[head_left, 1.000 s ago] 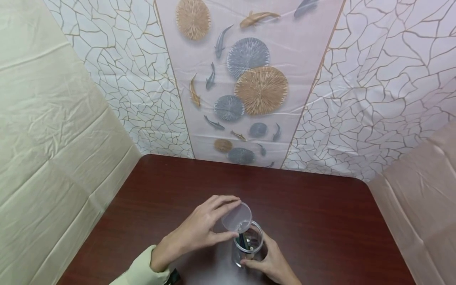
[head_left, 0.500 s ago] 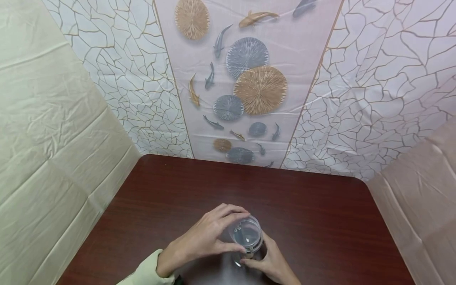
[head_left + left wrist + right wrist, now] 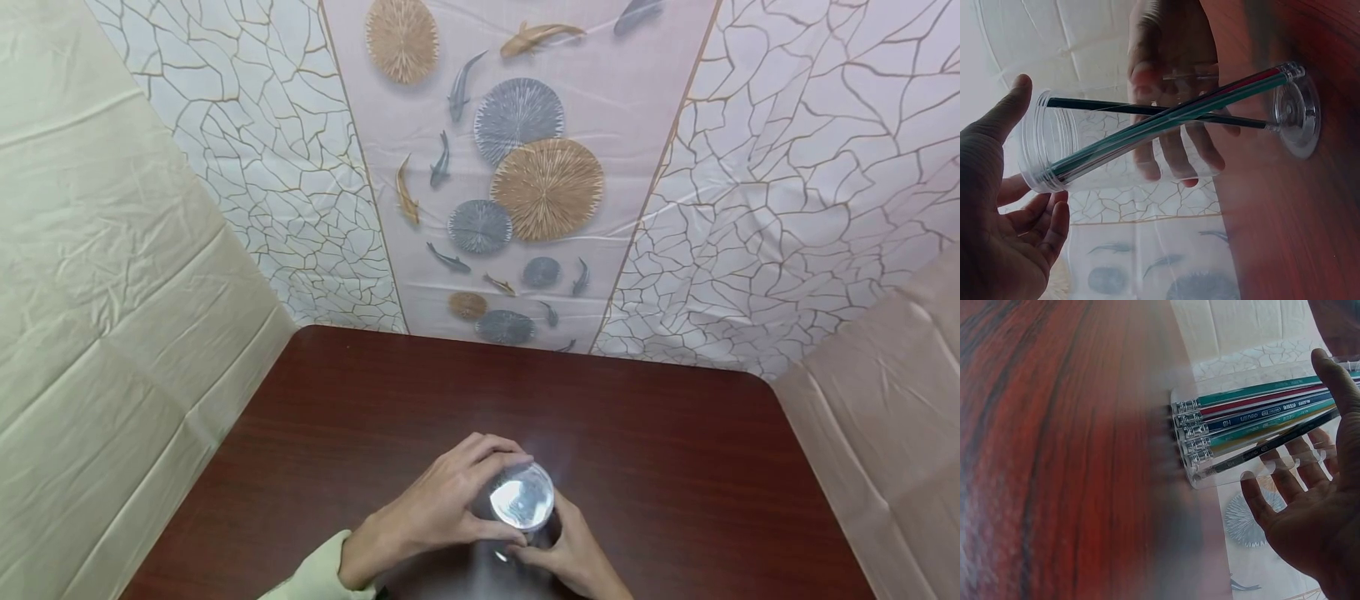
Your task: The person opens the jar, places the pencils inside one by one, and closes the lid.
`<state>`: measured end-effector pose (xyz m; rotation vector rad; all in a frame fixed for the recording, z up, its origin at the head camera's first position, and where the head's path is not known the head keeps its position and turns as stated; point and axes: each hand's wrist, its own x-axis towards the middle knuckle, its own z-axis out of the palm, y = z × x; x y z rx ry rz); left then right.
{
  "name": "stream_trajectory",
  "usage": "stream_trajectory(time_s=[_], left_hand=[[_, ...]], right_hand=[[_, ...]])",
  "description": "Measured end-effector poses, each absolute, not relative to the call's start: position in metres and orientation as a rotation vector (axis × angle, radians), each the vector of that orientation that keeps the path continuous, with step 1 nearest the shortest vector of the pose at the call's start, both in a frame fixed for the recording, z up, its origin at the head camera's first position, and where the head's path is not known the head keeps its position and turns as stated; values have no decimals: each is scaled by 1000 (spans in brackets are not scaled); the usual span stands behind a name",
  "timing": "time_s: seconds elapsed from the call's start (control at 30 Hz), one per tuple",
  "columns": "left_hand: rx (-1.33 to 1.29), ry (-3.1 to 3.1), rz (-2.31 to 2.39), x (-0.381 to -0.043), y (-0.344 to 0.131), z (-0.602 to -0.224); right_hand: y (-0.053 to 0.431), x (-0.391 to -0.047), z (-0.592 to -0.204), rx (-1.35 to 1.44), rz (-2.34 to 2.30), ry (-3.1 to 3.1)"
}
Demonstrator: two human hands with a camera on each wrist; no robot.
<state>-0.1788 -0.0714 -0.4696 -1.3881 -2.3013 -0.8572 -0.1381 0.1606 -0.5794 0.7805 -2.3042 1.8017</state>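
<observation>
A clear cylindrical jar stands upright on the dark red table, with several pencils inside, green, red, blue and black, leaning across one another. Its round clear lid lies over the mouth and catches a bright glare in the head view. My left hand grips the lid's edge, thumb on the near side and fingers on the far side. Around the jar's body, from the right, my right hand curls its fingers and thumb. In the right wrist view the pencils' metal-capped ends rest at the jar's bottom.
The dark red wooden table reaches back to a patterned cloth backdrop with fish and round motifs. Pale cloth walls close in the left and right sides.
My left hand has brought the lid down and right from a tilted position above the jar onto its mouth. The right hand has kept hold of the jar in the same place.
</observation>
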Motion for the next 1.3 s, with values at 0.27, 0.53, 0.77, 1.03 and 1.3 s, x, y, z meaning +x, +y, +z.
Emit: stream_trajectory(time_s=[0.27, 0.53, 0.77, 1.03, 1.3], left_hand=[[-1339, -2294, -828, -177, -68, -474], [-1276, -2279, -830, -172, -66, -478], [-1245, -2247, -839, -170, -64, -481], [-1223, -2236, -859, -168, -64, -483], [-1216, -2260, -802, -167, -63, -482]], right_hand=[[160, -139, -579, 785, 1835, -2280], [159, -139, -580, 817, 1827, -2262], [160, -138, -581, 804, 1846, -2274], [161, -137, -581, 732, 1780, -2354], [161, -137, -582, 772, 1769, -2307]])
